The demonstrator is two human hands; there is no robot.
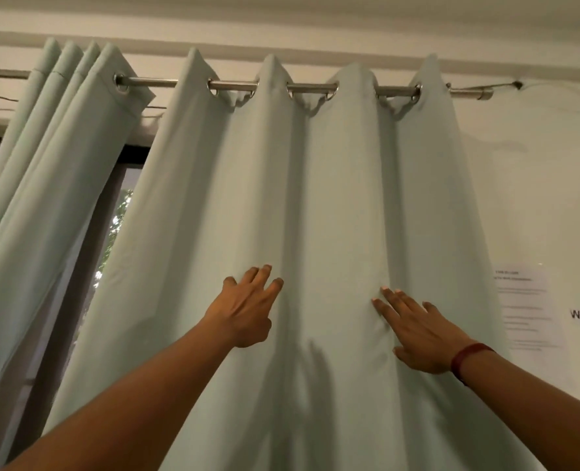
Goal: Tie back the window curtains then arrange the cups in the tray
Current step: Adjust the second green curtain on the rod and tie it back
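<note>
A pale green curtain panel (281,198) hangs spread in wide folds from metal eyelets on a steel rod (312,87). A second pale green panel (43,171) is bunched to the left on the same rod. My left hand (246,307) lies flat on the spread panel, fingers apart, holding nothing. My right hand (417,331) presses flat on a fold further right, fingers extended; a dark red band circles that wrist. No cups or tray are in view.
A dark-framed window (111,232) shows in the gap between the two panels, with foliage outside. White wall on the right carries a paper notice (529,307) and a label reading "WS-02". The rod ends at a bracket (478,94).
</note>
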